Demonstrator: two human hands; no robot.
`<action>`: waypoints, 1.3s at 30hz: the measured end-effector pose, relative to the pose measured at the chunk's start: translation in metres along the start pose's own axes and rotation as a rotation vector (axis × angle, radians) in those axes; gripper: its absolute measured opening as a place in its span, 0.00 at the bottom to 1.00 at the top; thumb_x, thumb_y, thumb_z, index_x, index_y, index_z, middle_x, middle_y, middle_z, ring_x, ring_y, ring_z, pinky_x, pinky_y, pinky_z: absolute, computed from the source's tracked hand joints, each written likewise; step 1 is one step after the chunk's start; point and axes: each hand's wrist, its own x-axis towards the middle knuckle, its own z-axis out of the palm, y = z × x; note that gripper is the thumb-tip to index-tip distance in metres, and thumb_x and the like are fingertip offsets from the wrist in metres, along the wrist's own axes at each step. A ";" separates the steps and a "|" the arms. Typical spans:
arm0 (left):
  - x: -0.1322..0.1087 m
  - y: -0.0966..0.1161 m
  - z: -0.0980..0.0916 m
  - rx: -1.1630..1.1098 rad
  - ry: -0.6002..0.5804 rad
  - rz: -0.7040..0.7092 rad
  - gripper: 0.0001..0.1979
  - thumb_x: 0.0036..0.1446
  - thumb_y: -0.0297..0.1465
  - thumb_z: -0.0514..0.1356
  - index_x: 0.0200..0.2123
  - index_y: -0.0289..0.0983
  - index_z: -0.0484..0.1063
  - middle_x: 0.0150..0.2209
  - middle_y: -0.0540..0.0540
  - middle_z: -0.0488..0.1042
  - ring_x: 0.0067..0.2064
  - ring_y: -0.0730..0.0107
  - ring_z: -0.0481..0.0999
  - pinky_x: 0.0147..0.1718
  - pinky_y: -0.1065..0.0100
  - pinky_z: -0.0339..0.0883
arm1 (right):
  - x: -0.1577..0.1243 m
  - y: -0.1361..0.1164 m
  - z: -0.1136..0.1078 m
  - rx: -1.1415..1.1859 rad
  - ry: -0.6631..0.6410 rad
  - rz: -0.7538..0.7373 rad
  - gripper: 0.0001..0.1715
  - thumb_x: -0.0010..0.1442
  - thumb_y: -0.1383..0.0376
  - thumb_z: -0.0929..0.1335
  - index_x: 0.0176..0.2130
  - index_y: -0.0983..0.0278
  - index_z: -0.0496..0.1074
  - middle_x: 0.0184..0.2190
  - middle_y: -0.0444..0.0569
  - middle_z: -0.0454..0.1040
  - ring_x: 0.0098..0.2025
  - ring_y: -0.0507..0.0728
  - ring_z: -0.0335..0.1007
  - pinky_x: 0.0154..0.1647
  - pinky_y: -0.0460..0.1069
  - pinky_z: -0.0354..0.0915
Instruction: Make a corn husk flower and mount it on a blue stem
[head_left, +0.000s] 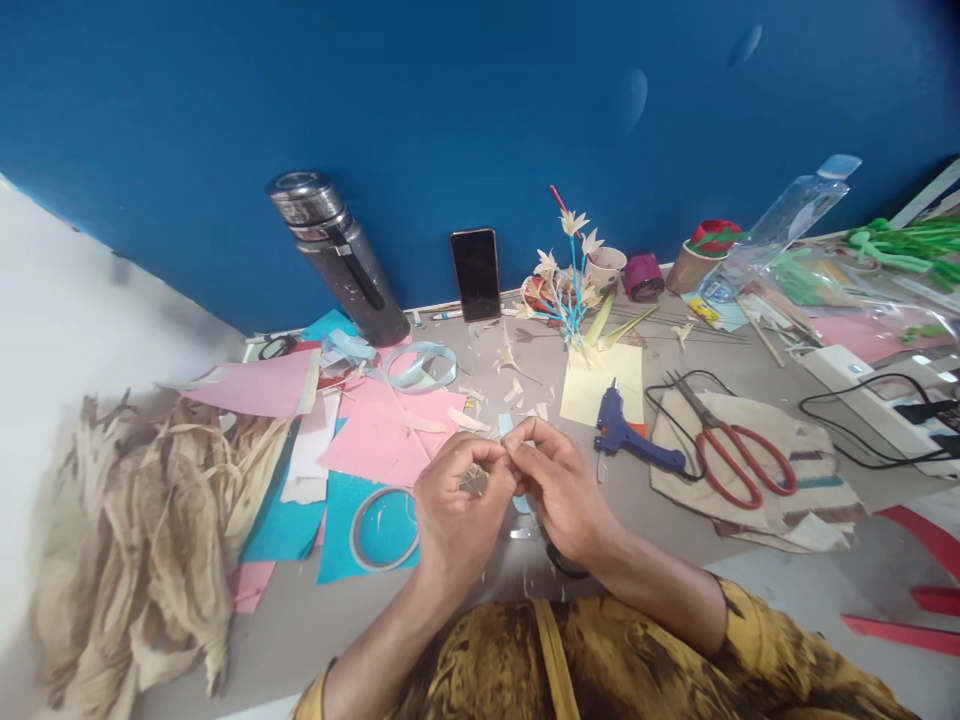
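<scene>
My left hand and my right hand meet over the middle of the table, fingers pinched together on a small pale strip of dried husk held between them. A roll of clear tape lies on blue paper just left of my left hand. A blue glue gun rests to the right of my right hand. Pink paper sheets lie behind my hands.
A heap of dried husks fills the left. Red-handled scissors lie on a cloth at right. A steel flask, a phone and husk flowers on blue stems stand against the blue wall. Cables and a power strip are far right.
</scene>
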 end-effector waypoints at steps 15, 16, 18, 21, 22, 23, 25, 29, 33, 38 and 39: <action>0.005 -0.015 0.001 -0.801 -0.193 -0.388 0.05 0.53 0.27 0.61 0.25 0.37 0.72 0.23 0.51 0.73 0.25 0.71 0.72 0.29 0.67 0.70 | 0.000 0.006 -0.001 0.141 -0.050 0.062 0.17 0.53 0.54 0.76 0.30 0.62 0.71 0.21 0.39 0.64 0.23 0.49 0.54 0.25 0.45 0.53; 0.005 -0.015 0.001 -0.810 -0.194 -0.391 0.05 0.53 0.27 0.62 0.25 0.37 0.72 0.23 0.51 0.73 0.25 0.71 0.72 0.29 0.67 0.70 | 0.000 0.006 -0.001 0.150 -0.052 0.067 0.17 0.53 0.54 0.76 0.30 0.63 0.71 0.21 0.39 0.63 0.23 0.49 0.54 0.25 0.45 0.53; 0.005 -0.016 0.000 -0.792 -0.181 -0.384 0.06 0.54 0.28 0.63 0.25 0.37 0.73 0.23 0.51 0.73 0.26 0.72 0.72 0.30 0.68 0.70 | 0.000 0.006 -0.002 0.157 -0.052 0.069 0.18 0.53 0.54 0.76 0.30 0.63 0.71 0.21 0.39 0.63 0.23 0.49 0.54 0.25 0.45 0.53; 0.004 -0.018 -0.003 -0.705 -0.170 -0.356 0.04 0.56 0.29 0.64 0.28 0.37 0.77 0.26 0.50 0.75 0.29 0.71 0.74 0.33 0.69 0.69 | 0.000 0.004 -0.002 0.149 -0.044 0.059 0.19 0.53 0.53 0.76 0.30 0.63 0.70 0.22 0.39 0.64 0.24 0.49 0.54 0.25 0.45 0.53; 0.004 -0.019 -0.004 -0.672 -0.181 -0.347 0.04 0.56 0.29 0.64 0.29 0.36 0.77 0.27 0.50 0.76 0.30 0.71 0.74 0.34 0.68 0.69 | 0.000 0.003 -0.003 0.144 -0.041 0.052 0.19 0.53 0.53 0.76 0.30 0.62 0.70 0.22 0.39 0.65 0.23 0.48 0.54 0.25 0.45 0.52; 0.004 -0.020 -0.005 -0.644 -0.196 -0.339 0.05 0.57 0.30 0.64 0.29 0.36 0.78 0.27 0.49 0.76 0.30 0.70 0.74 0.35 0.68 0.69 | -0.001 0.002 -0.003 0.133 -0.038 0.040 0.19 0.52 0.53 0.76 0.31 0.62 0.70 0.22 0.40 0.66 0.23 0.48 0.55 0.25 0.45 0.52; 0.004 -0.021 -0.006 -0.627 -0.236 -0.331 0.08 0.58 0.30 0.63 0.28 0.35 0.77 0.27 0.48 0.76 0.31 0.69 0.74 0.36 0.67 0.69 | -0.001 -0.001 -0.004 0.098 -0.048 0.014 0.19 0.52 0.53 0.77 0.31 0.63 0.70 0.22 0.40 0.68 0.23 0.48 0.56 0.25 0.45 0.53; 0.006 -0.018 -0.007 -0.704 -0.281 -0.347 0.09 0.58 0.31 0.64 0.26 0.36 0.77 0.25 0.49 0.74 0.30 0.69 0.74 0.34 0.67 0.69 | 0.001 -0.006 -0.009 0.085 -0.133 0.042 0.20 0.50 0.53 0.78 0.31 0.63 0.72 0.20 0.40 0.68 0.23 0.49 0.61 0.25 0.45 0.53; 0.007 -0.014 -0.007 -0.731 -0.282 -0.380 0.11 0.58 0.32 0.63 0.25 0.35 0.77 0.24 0.49 0.73 0.28 0.71 0.73 0.34 0.68 0.68 | 0.004 -0.006 -0.012 0.164 -0.171 0.111 0.22 0.45 0.56 0.81 0.31 0.64 0.71 0.22 0.42 0.73 0.26 0.49 0.66 0.24 0.43 0.54; 0.005 -0.017 -0.009 -0.692 -0.264 -0.353 0.11 0.58 0.33 0.64 0.24 0.35 0.76 0.24 0.49 0.73 0.29 0.71 0.71 0.33 0.70 0.66 | 0.005 -0.005 -0.013 0.171 -0.178 0.093 0.21 0.45 0.58 0.81 0.29 0.64 0.72 0.21 0.43 0.74 0.26 0.49 0.67 0.25 0.43 0.55; 0.005 -0.018 -0.009 -0.678 -0.260 -0.348 0.11 0.58 0.34 0.64 0.25 0.35 0.76 0.24 0.49 0.73 0.29 0.71 0.71 0.33 0.70 0.66 | 0.005 -0.006 -0.013 0.167 -0.177 0.087 0.20 0.45 0.58 0.81 0.28 0.64 0.72 0.21 0.42 0.74 0.25 0.49 0.67 0.25 0.43 0.55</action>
